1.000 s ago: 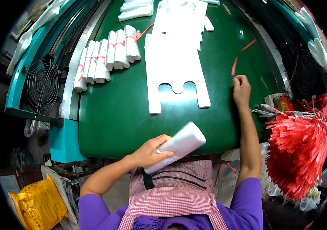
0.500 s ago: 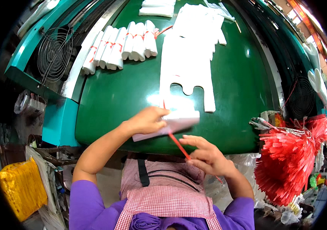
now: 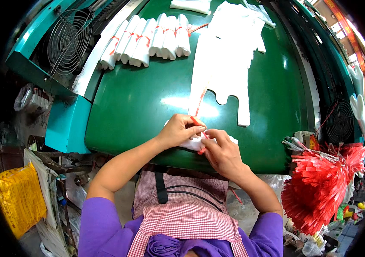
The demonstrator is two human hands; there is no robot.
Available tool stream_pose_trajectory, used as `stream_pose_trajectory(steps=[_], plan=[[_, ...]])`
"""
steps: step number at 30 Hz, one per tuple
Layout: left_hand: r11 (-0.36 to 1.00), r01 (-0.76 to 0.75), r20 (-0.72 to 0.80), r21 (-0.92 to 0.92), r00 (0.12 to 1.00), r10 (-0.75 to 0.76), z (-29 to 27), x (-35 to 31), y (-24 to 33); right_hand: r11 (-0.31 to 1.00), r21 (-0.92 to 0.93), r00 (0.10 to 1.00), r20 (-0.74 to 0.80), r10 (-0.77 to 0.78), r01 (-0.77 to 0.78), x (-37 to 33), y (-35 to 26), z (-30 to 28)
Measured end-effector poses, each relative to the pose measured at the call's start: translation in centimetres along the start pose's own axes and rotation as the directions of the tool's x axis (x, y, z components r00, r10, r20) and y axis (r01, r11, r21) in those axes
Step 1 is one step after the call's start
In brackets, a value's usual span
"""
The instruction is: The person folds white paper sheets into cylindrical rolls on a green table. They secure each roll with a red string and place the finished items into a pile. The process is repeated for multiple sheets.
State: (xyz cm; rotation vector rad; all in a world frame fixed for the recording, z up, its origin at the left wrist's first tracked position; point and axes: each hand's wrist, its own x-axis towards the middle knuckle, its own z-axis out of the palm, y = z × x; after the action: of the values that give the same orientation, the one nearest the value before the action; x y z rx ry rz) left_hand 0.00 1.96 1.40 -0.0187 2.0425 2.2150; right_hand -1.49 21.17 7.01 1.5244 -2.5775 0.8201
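Ribbon [image 3: 200, 102] crosses a white roll [image 3: 189, 144] near the front of the table [image 3: 135, 103], pinched by the left hand [image 3: 180, 130]; the right hand [image 3: 224, 154] curls its fingers beside it, whether pinching I cannot tell.

A green work surface [image 3: 139, 94] is flanked by teal machine frames [image 3: 67, 124]; white glare [image 3: 180, 103] is reflected on it.

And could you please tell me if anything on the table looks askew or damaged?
Nothing looks spilled or damaged. The flat bags look slightly askew: they overlap unevenly, so their right edges do not line up. The bundle being handled is mostly covered, so I cannot judge it.
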Motion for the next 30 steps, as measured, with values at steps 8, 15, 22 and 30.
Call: stream_pose_trajectory(steps=[8, 15, 22, 30], plan=[[0.967, -0.227, 0.137, 0.112, 0.968, 0.211, -0.3, -0.5, -0.2, 0.042, 0.841, 0.775, 0.476, 0.416, -0.539, 1.1, 4.0, -0.1], [0.353, -0.778, 0.434, 0.519, 0.596, 0.675, 0.0, -2.1, 0.2, 0.810, 0.508, 0.956, 0.147, 0.253, -0.293, 1.8, 3.0, 1.5], [0.594, -0.226, -0.007, 0.772, 0.932, 0.364, -6.5, 1.8, 0.6, 0.990, 0.046, 0.968, 0.207, -0.143, 0.136, 0.0, -0.9, 1.0], [0.320, 0.151, -0.329, 0.935, 0.703, 0.630, -17.2, 2.9, -1.7, 0.960, 0.126, 0.966, -0.034, 0.257, -0.251, 6.1, 6.4, 1.6]])
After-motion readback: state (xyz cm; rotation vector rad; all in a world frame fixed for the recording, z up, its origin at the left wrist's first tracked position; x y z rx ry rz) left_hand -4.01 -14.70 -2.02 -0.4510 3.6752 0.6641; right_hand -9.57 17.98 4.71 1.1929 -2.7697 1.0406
